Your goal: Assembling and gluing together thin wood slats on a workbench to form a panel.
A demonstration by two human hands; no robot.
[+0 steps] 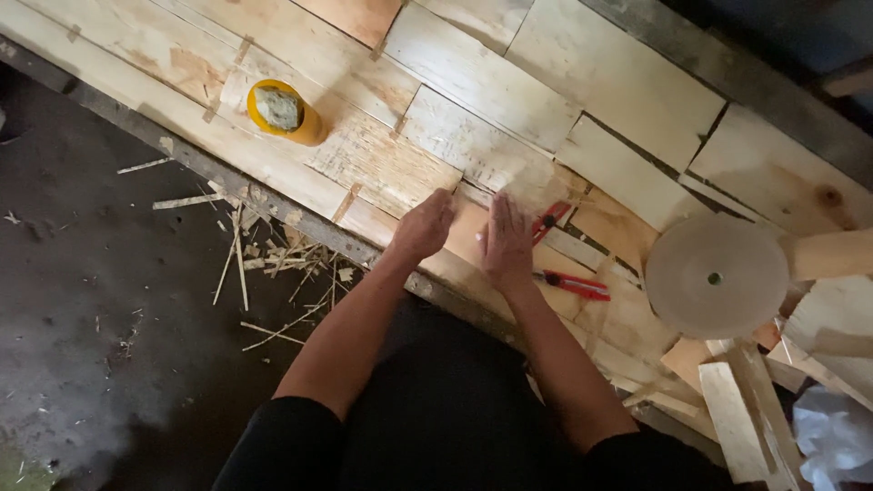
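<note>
Workbench [118,114] w/ veneer sheets [482,82], yellow cup [284,112], red cutter [573,285], tape roll [716,276].

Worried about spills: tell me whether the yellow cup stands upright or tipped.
Upright: the yellow cup shows its round open mouth to the camera, with greyish contents inside.

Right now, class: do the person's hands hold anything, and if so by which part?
Nothing is gripped. The left hand and right hand rest flat on a thin wood veneer sheet; the red cutters lie untouched alongside.

cup [284,111] left on veneer sheets [473,82]; tape roll [716,275] right, cutter [573,284] between
</note>
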